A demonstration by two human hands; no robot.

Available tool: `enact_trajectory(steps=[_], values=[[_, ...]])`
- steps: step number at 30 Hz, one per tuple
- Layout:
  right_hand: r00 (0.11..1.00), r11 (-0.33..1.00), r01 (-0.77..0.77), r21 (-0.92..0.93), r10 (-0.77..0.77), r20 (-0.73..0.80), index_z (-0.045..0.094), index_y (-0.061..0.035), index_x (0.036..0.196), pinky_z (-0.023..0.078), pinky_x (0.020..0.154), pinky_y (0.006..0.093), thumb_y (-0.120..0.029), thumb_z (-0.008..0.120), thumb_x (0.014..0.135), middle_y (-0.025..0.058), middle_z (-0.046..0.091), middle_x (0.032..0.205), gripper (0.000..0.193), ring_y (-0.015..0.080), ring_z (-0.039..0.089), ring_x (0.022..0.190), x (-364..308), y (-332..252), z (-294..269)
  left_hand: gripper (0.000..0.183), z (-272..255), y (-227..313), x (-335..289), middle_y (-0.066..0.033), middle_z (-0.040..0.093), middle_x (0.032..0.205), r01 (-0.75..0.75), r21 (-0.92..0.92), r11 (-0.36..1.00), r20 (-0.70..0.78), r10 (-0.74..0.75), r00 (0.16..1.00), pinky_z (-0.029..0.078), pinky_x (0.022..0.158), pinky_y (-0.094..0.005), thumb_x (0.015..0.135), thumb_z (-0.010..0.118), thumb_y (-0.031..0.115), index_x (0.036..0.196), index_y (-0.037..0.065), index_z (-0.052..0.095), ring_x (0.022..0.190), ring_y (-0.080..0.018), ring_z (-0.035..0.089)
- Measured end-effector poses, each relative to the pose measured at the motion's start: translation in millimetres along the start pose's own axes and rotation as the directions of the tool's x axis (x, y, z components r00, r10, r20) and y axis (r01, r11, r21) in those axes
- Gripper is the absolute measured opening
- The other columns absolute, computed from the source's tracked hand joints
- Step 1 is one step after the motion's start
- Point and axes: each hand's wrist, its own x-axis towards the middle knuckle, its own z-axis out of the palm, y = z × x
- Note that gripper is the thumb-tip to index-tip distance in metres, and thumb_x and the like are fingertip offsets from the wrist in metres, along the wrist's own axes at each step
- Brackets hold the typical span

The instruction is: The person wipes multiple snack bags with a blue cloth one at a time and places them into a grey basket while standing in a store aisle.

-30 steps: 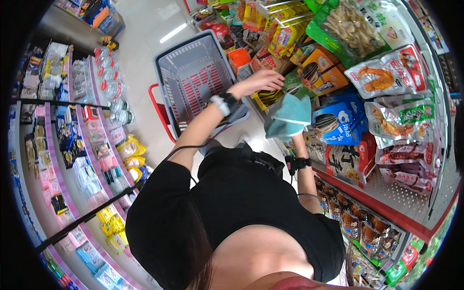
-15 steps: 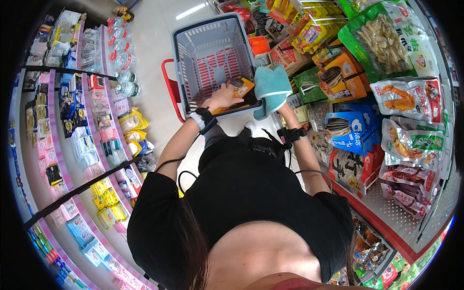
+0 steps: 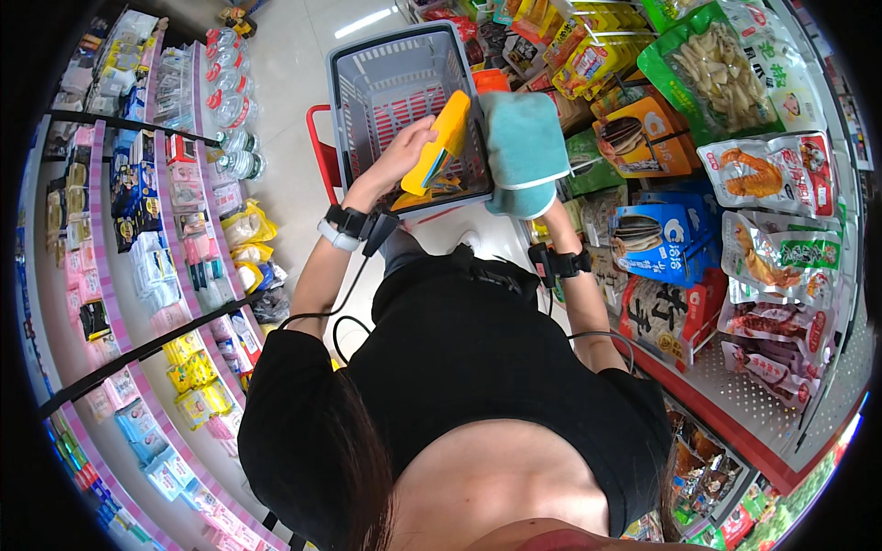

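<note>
My left hand (image 3: 402,154) is closed on the edge of a yellow-orange snack bag (image 3: 438,147), which tilts on end above the grey shopping basket (image 3: 347,119). Beneath it, more yellow-orange packaging (image 3: 447,186) lies inside at the near end of the basket. A soft teal fabric item with white edging (image 3: 525,138) covers most of my right hand (image 3: 556,219) at the basket's right side. The fabric hides the fingers, so whether they grip it or are inside it does not show.
Hanging snack bags crowd the right rack, among them orange packets (image 3: 648,138) and blue packets (image 3: 654,243). Shelves of small packs (image 3: 152,266) line the left side. Water bottles (image 3: 230,110) stand on the pale floor (image 3: 299,60). A red basket handle (image 3: 317,151) sticks out leftward.
My left hand has lifted the snack bag up out of the basket's near end and turned it edge-on. The teal fabric item now hangs broader beside the basket.
</note>
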Motion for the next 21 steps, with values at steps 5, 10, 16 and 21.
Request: enact_trajectory(steps=[5, 10, 16, 21], values=[[0.998, 0.995, 0.033, 0.097, -0.027, -0.061, 0.056, -0.007, 0.081, 0.038, 0.064, 0.037, -0.015, 0.059, 0.063, 0.0094, 0.054, 0.08, 0.02, 0.0284, 0.05, 0.07, 19.3, -32.0, 13.4, 0.05, 50.5, 47.0, -19.6, -0.0048, 0.049, 0.111, -0.071, -0.632, 0.772, 0.023, 0.11, 0.994, 0.037, 0.091, -0.0265, 0.095, 0.027, 0.045, 0.127, 0.006, 0.034, 0.102, -0.0114, 0.047], [0.993, 0.989, 0.004, 0.15, 0.013, -0.114, 0.056, -0.0069, 0.082, 0.038, 0.064, 0.0365, -0.014, 0.059, 0.063, 0.0092, 0.054, 0.08, 0.02, 0.0279, 0.051, 0.071, 29.0, -42.5, 22.1, 0.058, 75.1, 44.1, -28.8, -0.0051, 0.043, 0.128, 0.02, -0.636, 0.772, -0.081, -0.092, 0.992, 0.036, 0.097, -0.0314, 0.093, 0.027, 0.05, 0.133, 0.008, 0.032, 0.114, -0.0148, 0.044], [0.989, 0.982, -0.02, 0.19, 0.048, -0.14, 0.055, -0.0067, 0.083, 0.039, 0.064, 0.0361, -0.014, 0.059, 0.064, 0.0089, 0.055, 0.081, 0.021, 0.0273, 0.051, 0.071, 34.3, -32.8, 16.0, 0.061, 86.2, 72.6, -35.4, -0.0058, 0.041, 0.132, -0.016, -0.632, 0.775, -0.01, 0.012, 1.0, 0.034, 0.098, -0.0299, 0.093, 0.025, 0.052, 0.134, 0.007, 0.031, 0.117, -0.0142, 0.042], [0.989, 0.976, -0.019, 0.217, 0.051, -0.141, 0.055, -0.0065, 0.084, 0.039, 0.065, 0.0356, -0.013, 0.059, 0.064, 0.0087, 0.055, 0.081, 0.021, 0.0268, 0.051, 0.071, 24.6, -33.7, 13.8, 0.059, 73.8, 58.2, -29.5, -0.0055, 0.02, 0.145, -0.067, -0.569, 0.82, 0.051, 0.116, 0.992, 0.018, 0.107, -0.0326, 0.095, 0.026, 0.045, 0.141, 0.01, 0.015, 0.133, -0.0197, 0.02]])
